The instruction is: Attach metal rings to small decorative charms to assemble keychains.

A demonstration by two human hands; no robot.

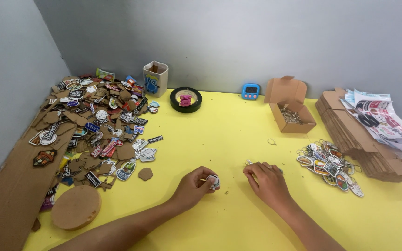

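Left hand (194,185) grip pinches small round charm (213,181); right hand (267,179) grip closed on metal ring (249,162), beside keychain pile (331,166).

Matt yellow table (238,125); rough brown cardboard box (288,104); glossy printed charms (330,166); matt wooden disc (76,207); glossy plastic-wrapped sheets (385,120).

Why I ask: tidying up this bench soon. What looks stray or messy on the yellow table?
A lone metal ring lies apart from the open cardboard box. Small crumbs dot the yellow table near the left hand holding a small round charm. The wooden cutouts sprawl loosely.
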